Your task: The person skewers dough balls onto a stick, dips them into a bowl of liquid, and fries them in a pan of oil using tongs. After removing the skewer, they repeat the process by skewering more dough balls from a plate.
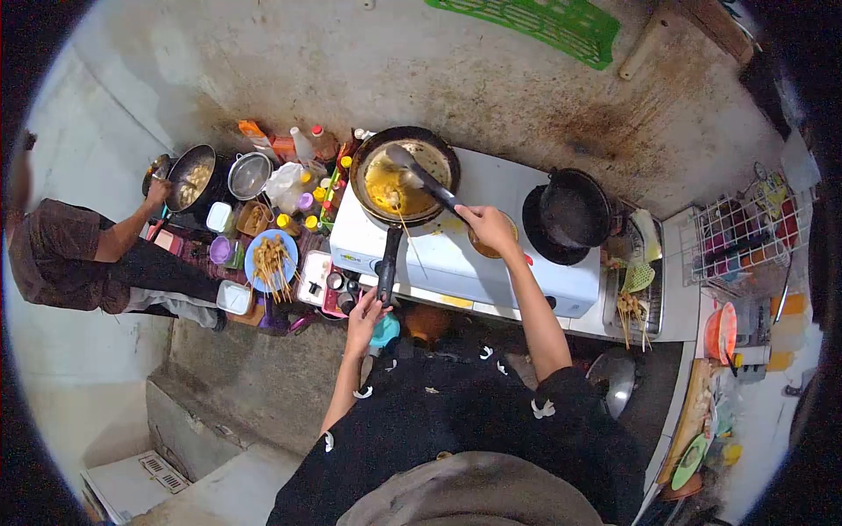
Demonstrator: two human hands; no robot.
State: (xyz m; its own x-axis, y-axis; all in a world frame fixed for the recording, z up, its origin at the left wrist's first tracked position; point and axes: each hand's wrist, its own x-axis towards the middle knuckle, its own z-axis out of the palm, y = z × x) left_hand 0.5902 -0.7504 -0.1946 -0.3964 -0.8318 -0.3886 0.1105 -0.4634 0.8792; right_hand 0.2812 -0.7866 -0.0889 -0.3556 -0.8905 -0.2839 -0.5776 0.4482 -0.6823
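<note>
A dark frying pan (443, 158) sits on the left burner of the white stove (491, 180), with yellow food and a skewer (415, 250) in it. My left hand (367, 317) is closed on the pan's black handle (388, 263) near its end. In my right hand (488, 230) is a black spatula (430, 182), its blade over the yellow food. A round golden bowl or lid (487, 248) lies partly hidden beneath my right hand. To the left of the pan handle, a blue plate (254, 254) holds several skewers of food.
A dark pot (574, 209) stands on the right burner. More skewers (630, 311) lie on a tray beyond it. At the left, a co-worker (66, 254) holds a utensil at another pan (191, 175). Bottles (303, 145), containers and a strainer (250, 175) crowd between them. A wire rack (745, 232) is at right.
</note>
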